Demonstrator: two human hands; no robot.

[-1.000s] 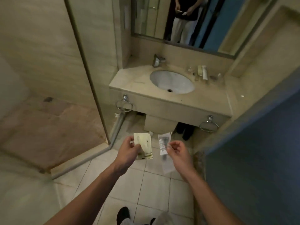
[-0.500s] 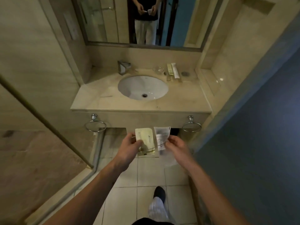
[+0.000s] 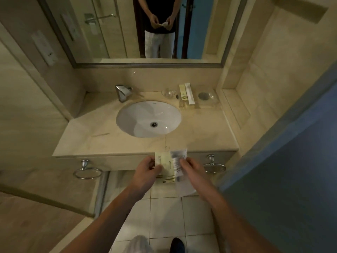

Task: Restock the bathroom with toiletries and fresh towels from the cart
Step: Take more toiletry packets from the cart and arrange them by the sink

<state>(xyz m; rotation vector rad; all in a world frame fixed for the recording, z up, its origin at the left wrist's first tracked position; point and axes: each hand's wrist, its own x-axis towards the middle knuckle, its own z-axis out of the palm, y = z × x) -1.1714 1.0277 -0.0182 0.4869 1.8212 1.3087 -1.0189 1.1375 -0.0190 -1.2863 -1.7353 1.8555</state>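
Pale yellow flat toiletry packet (image 3: pixel 165 164) is pinched by the left hand (image 3: pixel 145 172), white printed packet (image 3: pixel 177 159) by the right hand (image 3: pixel 191 170) (two packets, edges overlapping), at the beige stone counter (image 3: pixel 200 128) front edge. Two slim sachets (image 3: pixel 183 93) (image 3: pixel 189 94) lie behind the white oval basin (image 3: pixel 138 115); two chrome towel rings (image 3: pixel 87 170) (image 3: pixel 214 166) hang below.

sink (image 3: pixel 138 115) white | packet (image 3: pixel 165 162) pale yellow | sachet (image 3: pixel 177 158) white w/ grey print, prob.

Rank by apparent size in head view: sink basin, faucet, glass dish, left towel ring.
1. sink basin
2. left towel ring
3. faucet
4. glass dish, only slightly smaller than the faucet, so that pair is a near call.
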